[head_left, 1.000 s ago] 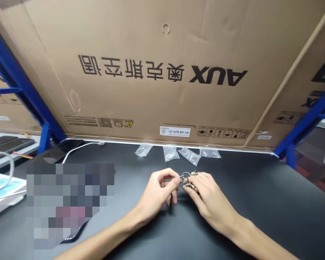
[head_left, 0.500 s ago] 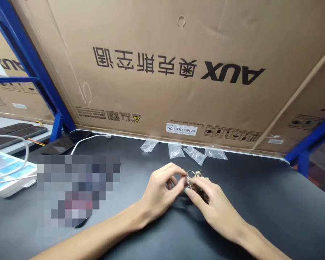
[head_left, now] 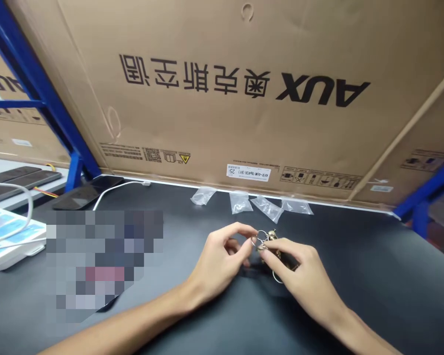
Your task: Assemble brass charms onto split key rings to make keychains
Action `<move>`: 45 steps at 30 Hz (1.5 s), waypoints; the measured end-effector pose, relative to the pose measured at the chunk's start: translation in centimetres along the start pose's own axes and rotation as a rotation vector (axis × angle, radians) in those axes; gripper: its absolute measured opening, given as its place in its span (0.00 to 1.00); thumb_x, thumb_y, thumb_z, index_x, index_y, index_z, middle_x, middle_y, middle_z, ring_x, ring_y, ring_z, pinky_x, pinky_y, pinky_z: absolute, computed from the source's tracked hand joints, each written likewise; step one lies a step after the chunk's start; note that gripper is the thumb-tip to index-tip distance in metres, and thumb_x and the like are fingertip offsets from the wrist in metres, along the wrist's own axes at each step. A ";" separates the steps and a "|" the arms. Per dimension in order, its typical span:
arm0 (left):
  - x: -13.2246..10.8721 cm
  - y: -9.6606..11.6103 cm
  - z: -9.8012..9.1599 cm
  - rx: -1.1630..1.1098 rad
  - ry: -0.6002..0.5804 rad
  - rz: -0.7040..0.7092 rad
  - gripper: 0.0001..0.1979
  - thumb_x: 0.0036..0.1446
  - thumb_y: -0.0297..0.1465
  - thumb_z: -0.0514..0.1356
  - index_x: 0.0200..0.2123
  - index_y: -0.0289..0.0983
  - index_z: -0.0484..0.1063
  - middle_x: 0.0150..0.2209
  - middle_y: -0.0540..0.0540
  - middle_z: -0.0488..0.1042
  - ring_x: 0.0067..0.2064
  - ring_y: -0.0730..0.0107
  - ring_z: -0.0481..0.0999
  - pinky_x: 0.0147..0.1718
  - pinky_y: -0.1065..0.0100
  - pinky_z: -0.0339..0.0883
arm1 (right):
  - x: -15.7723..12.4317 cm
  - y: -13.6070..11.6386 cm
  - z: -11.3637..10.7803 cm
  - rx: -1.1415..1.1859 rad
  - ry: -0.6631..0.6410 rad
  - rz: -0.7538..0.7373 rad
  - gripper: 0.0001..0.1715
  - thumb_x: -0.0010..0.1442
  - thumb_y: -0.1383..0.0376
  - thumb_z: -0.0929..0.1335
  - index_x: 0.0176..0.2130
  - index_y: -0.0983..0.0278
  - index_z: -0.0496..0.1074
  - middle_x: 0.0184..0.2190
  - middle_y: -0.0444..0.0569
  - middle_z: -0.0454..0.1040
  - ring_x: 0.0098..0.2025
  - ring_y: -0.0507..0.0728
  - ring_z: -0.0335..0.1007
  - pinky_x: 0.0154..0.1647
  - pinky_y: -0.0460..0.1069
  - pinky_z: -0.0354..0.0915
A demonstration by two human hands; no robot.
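A bunch of small brass-coloured metal pieces [head_left: 272,235] with thin silver key rings [head_left: 262,231] is between my two hands, low over the black tabletop. With thumb and index fingertips, my left hand [head_left: 224,256] pinches the left edge of a key ring. My right hand [head_left: 305,268] has its thumb and fingers closed on a brass-coloured piece of the bunch. Another silver ring [head_left: 277,278] hangs out below the right fingers. The right hand covers much of the bunch, so the exact form of its pieces cannot be made out.
Several clear plastic bags [head_left: 240,202] lie along the back edge, before a large cardboard box [head_left: 207,123]. A black phone [head_left: 87,193], a white cable [head_left: 109,191] and a white-blue box [head_left: 15,236] are at left, near a blurred-out patch. Blue rack posts [head_left: 55,113] flank the table.
My hands have drawn slightly apart, and more of the key rings shows between them. A ring below the right fingers has come into sight. The camera view has shifted a little.
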State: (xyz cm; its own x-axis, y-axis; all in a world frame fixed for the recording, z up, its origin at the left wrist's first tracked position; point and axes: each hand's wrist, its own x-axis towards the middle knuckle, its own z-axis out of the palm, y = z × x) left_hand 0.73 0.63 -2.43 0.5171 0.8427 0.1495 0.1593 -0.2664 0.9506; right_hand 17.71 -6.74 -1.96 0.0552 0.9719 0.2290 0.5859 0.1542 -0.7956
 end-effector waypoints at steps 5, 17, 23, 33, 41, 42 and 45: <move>-0.4 0.4 -0.2 0.177 0.045 0.226 0.10 0.62 0.32 0.55 0.44 0.39 0.75 0.41 0.45 0.73 0.27 0.76 0.72 0.24 0.73 0.67 | 0.2 0.8 -0.3 -0.212 0.177 -0.203 0.09 0.63 0.61 0.68 0.38 0.60 0.79 0.35 0.48 0.80 0.38 0.59 0.75 0.44 0.53 0.69; 0.2 -1.3 -0.5 0.603 -0.120 0.458 0.12 0.67 0.30 0.53 0.41 0.39 0.76 0.36 0.46 0.75 0.29 0.74 0.71 0.29 0.73 0.66 | 0.6 1.7 -0.9 -0.453 0.100 -0.326 0.09 0.67 0.64 0.64 0.42 0.61 0.75 0.39 0.49 0.77 0.43 0.59 0.72 0.52 0.58 0.64; 0.1 -0.8 -0.6 0.570 -0.159 0.450 0.11 0.65 0.30 0.53 0.37 0.37 0.76 0.34 0.46 0.76 0.27 0.74 0.71 0.26 0.74 0.65 | 0.9 2.0 -1.1 -0.446 0.042 -0.319 0.09 0.67 0.66 0.64 0.42 0.60 0.74 0.41 0.49 0.79 0.47 0.61 0.73 0.59 0.62 0.59; 0.4 -1.7 -0.3 0.495 -0.042 0.382 0.10 0.67 0.31 0.51 0.45 0.40 0.72 0.39 0.47 0.75 0.30 0.73 0.73 0.30 0.72 0.67 | 0.1 1.1 -0.8 -0.357 -0.028 -0.293 0.09 0.67 0.64 0.63 0.37 0.60 0.73 0.36 0.48 0.77 0.42 0.59 0.73 0.60 0.61 0.59; -0.4 0.0 0.4 0.092 0.000 0.018 0.11 0.62 0.38 0.58 0.34 0.37 0.71 0.27 0.51 0.74 0.23 0.74 0.72 0.23 0.72 0.66 | -0.3 0.9 -0.1 -0.357 0.111 -0.316 0.08 0.66 0.64 0.64 0.37 0.61 0.72 0.36 0.49 0.77 0.41 0.59 0.72 0.51 0.57 0.64; -0.5 0.1 0.6 0.055 -0.025 -0.003 0.11 0.63 0.39 0.58 0.35 0.37 0.74 0.28 0.50 0.75 0.22 0.75 0.71 0.23 0.72 0.66 | -0.3 1.0 0.0 -0.384 0.124 -0.344 0.07 0.66 0.65 0.64 0.38 0.61 0.72 0.35 0.49 0.76 0.40 0.59 0.71 0.53 0.58 0.63; -0.7 0.1 0.9 -0.063 -0.065 -0.029 0.13 0.62 0.39 0.59 0.43 0.39 0.78 0.36 0.47 0.77 0.23 0.77 0.70 0.22 0.73 0.66 | -0.3 0.9 0.1 -0.475 0.126 -0.450 0.08 0.66 0.68 0.63 0.37 0.62 0.72 0.32 0.47 0.75 0.36 0.57 0.70 0.56 0.60 0.59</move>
State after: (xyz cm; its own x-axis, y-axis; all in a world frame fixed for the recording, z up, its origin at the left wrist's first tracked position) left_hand 1.18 -0.38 -2.70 0.5669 0.8169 0.1061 0.1224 -0.2109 0.9698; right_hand 18.16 -6.90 -2.82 -0.2012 0.7983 0.5677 0.8647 0.4170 -0.2800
